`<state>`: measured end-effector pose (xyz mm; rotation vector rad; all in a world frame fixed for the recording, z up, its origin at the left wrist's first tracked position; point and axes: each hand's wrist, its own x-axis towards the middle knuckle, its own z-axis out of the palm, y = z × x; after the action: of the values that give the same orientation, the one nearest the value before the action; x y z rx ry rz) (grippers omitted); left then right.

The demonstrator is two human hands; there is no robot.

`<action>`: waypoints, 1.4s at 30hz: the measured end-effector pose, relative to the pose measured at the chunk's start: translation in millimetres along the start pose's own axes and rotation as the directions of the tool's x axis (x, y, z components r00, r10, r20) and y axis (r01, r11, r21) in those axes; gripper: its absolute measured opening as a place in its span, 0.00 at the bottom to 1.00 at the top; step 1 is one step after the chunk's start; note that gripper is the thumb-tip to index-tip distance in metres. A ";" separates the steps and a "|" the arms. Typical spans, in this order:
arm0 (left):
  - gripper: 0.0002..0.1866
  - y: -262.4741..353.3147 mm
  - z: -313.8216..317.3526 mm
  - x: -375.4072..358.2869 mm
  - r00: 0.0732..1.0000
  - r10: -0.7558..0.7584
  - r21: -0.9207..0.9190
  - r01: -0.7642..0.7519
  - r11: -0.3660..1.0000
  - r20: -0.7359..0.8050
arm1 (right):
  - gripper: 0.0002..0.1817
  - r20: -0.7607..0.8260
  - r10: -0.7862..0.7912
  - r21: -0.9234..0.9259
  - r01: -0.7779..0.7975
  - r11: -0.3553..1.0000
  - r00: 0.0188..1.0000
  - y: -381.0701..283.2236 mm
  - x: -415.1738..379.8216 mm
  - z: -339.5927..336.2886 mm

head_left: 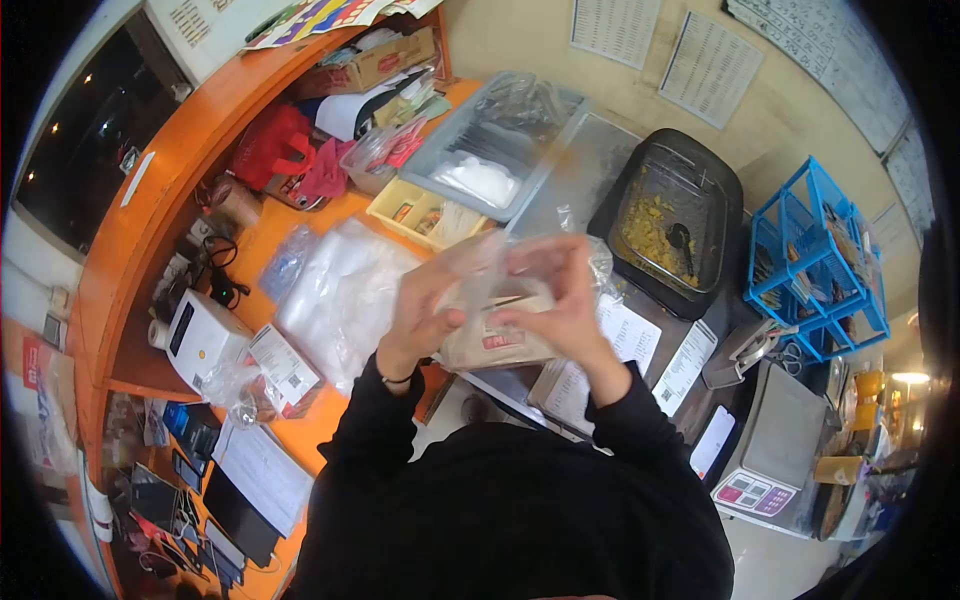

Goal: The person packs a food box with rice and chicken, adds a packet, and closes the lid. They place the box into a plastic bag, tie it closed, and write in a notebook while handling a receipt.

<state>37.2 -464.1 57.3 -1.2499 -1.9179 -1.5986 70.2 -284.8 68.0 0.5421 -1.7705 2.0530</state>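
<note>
In front of my chest is a pale carton [525, 350] with a red printed label, apparently inside a thin clear plastic bag [487, 275]. My left hand [420, 308] is closed on the bag's left side, its thumb beside the carton. On the other side, my right hand [567, 305] grips the bag, its thumb lying over the carton's top near the label. Motion smears the fingers and the film between them. A stack of clear plastic bags [345, 290] lies on the orange counter, left of my left hand.
A yellow divided tray [385, 207] and a grey bin [545, 185] stand behind my hands. To the right are a black-rimmed food pan [660, 150], blue basket rack [800, 265], weighing scale [785, 420] and phone [711, 440]. A white printer [200, 345] stands left.
</note>
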 end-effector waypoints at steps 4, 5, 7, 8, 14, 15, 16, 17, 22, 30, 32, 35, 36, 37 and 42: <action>0.33 -2.7 -7.3 -16.8 0.989 -0.120 0.165 0.104 0.981 0.089 | 0.20 -0.019 0.066 -0.045 -0.067 0.997 0.998 13.0 0.5 18.4; 0.34 5.0 -10.6 -23.6 0.987 -0.157 0.241 0.147 0.959 0.023 | 0.20 -0.054 0.095 0.124 -0.088 0.988 0.994 14.8 3.4 18.4; 0.31 1.9 6.7 -50.3 0.969 -0.209 0.245 0.236 0.940 -0.132 | 0.20 0.075 0.320 0.297 -0.328 0.897 0.944 -11.1 10.8 12.0; 0.30 -8.4 25.5 -65.4 0.949 -0.273 0.178 0.299 0.938 -0.158 | 0.20 0.148 0.406 0.368 -0.431 0.824 0.902 -19.9 16.0 9.4; 0.24 -106.2 98.4 -144.5 0.794 -0.606 -0.133 0.597 0.791 -0.044 | 0.23 0.492 0.536 0.220 -0.693 0.687 0.687 -13.6 8.7 0.3; 0.23 -116.7 99.8 -151.8 0.793 -0.608 -0.142 0.598 0.789 -0.037 | 0.26 0.531 0.440 0.010 -0.525 0.851 0.724 -21.1 12.0 -7.5; 0.22 -124.0 101.1 -157.1 0.796 -0.605 -0.145 0.595 0.790 -0.029 | 0.30 0.589 0.346 -0.188 -0.292 0.938 0.731 -35.3 18.7 -22.3; 0.21 -128.0 102.9 -157.4 0.796 -0.606 -0.114 0.600 0.792 -0.020 | 0.34 0.658 0.263 -0.352 -0.021 0.936 0.705 -48.2 23.7 -40.5; 0.18 -119.3 105.0 -146.8 0.794 -0.607 -0.075 0.608 0.791 0.041 | 0.60 0.312 0.759 -0.919 -0.020 0.394 0.572 -11.3 -2.8 -122.5; 0.25 -89.0 98.6 -111.9 0.793 -0.562 -0.158 0.602 0.783 0.237 | 0.20 0.463 0.380 -0.587 -0.044 0.808 0.801 123.8 -57.4 -50.9; 0.23 -105.4 112.6 -120.3 0.761 -0.626 -0.373 0.638 0.674 0.171 | 0.17 0.540 0.310 -0.549 0.048 0.834 0.782 125.5 -59.7 -44.9; 0.28 -115.5 113.4 -120.8 0.721 -0.667 -0.234 0.692 0.683 0.185 | 0.15 0.531 0.214 -0.380 0.004 0.925 0.820 108.2 -47.1 -45.0; 0.28 -114.1 116.0 -122.1 0.762 -0.640 -0.108 0.647 0.755 0.099 | 0.14 0.579 0.424 -0.604 0.016 0.797 0.696 95.2 -30.0 -54.2; 0.29 -111.1 118.7 -122.6 0.801 -0.599 0.027 0.598 0.801 0.019 | 0.14 0.552 0.623 -0.780 0.079 0.621 0.553 73.2 -6.8 -62.3; 0.32 -106.3 118.8 -125.5 0.796 -0.602 0.220 0.579 0.785 0.054 | 0.18 0.303 -0.157 -0.454 0.287 0.843 0.940 -50.3 5.6 -30.6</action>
<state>53.2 -402.9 -135.5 -0.6994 -2.6603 -1.5629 89.9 -247.4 109.2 0.8315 -2.1596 1.3394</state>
